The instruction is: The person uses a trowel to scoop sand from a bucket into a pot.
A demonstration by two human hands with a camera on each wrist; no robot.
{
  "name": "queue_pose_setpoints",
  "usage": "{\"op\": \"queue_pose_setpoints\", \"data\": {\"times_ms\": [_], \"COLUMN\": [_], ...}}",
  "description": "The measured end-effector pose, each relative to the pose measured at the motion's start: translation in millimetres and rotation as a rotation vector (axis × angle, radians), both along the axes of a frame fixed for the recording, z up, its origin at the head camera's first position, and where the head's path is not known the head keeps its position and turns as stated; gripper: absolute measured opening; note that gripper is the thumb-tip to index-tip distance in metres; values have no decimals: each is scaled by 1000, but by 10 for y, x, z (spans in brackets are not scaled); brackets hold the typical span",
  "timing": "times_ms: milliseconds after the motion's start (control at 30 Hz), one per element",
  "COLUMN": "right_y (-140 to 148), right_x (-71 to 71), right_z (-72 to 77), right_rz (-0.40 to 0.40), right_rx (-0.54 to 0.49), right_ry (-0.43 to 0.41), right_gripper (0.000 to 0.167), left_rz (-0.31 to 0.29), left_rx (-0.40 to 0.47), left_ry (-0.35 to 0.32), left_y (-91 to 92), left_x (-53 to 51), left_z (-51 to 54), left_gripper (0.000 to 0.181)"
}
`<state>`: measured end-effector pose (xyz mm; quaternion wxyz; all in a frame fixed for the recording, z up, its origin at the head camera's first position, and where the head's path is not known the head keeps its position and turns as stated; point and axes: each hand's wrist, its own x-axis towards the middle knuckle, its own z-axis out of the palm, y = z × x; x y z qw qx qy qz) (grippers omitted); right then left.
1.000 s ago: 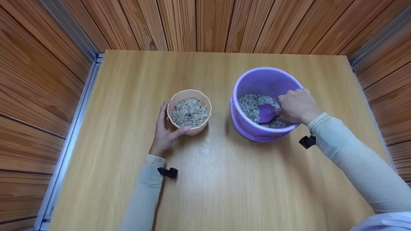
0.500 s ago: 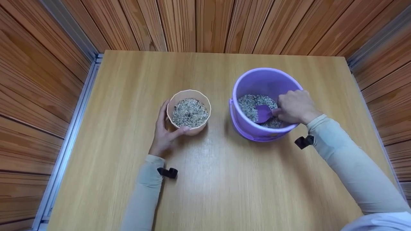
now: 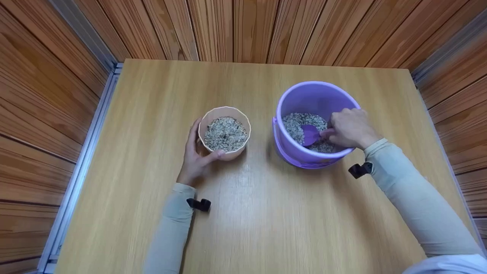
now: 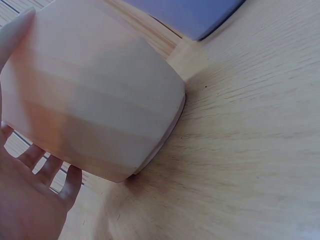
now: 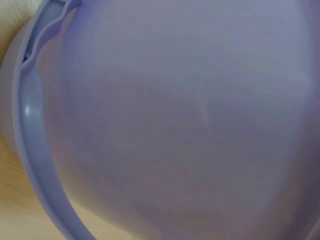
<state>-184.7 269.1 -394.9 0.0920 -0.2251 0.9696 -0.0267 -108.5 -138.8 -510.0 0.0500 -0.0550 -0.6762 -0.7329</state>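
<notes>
A peach-coloured faceted plant pot (image 3: 236, 155) stands on the table, filled partway with grey-white gravel (image 3: 225, 133). My left hand (image 3: 194, 161) holds it from the left, thumb at the near side and fingers round the far side; the left wrist view shows the pot's side wall (image 4: 100, 90) between thumb and fingers. To the right is a purple bucket (image 3: 289, 152) with gravel (image 3: 295, 125) in its bottom. Inside the bucket, my right hand (image 3: 352, 128) grips a small purple scoop (image 3: 310, 135) by its handle, blade in the gravel. The right wrist view shows only the bucket's outer wall (image 5: 175, 125).
The bucket's handle (image 5: 37, 145) hangs down its near side. A wooden table (image 3: 243, 220) carries everything, with wood-panelled walls (image 3: 251, 30) behind it and at the sides. A metal rail (image 3: 81, 163) runs along the left edge.
The scoop has shifted slightly left within the bucket's gravel, and my right forearm has moved a little to the left. My left hand and the pot have stayed put.
</notes>
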Motion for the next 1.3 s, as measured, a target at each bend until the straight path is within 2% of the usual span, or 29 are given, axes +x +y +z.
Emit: {"op": "queue_pose_setpoints", "data": {"times_ms": [233, 500, 733, 1000, 1300], "right_y": [-23, -45, -43, -33, -43], "right_x": [21, 48, 52, 46, 120], "right_z": [-6, -52, -59, -42, 47], "right_rz": [-57, -56, -50, -31, -68], "right_rx": [-4, 61, 12, -18, -98], "right_ry": [-38, 11, 34, 74, 63], "right_gripper": [25, 38, 29, 30, 26], "left_rz": [3, 6, 12, 7, 10], "left_rx": [-31, -61, -74, -4, -22], "left_ry": [-5, -19, -3, 22, 16], "left_y": [-2, 3, -3, 6, -1], "left_x": [1, 12, 7, -3, 5], "left_z": [19, 32, 32, 9, 17], "left_gripper": [106, 105, 106, 106, 105]}}
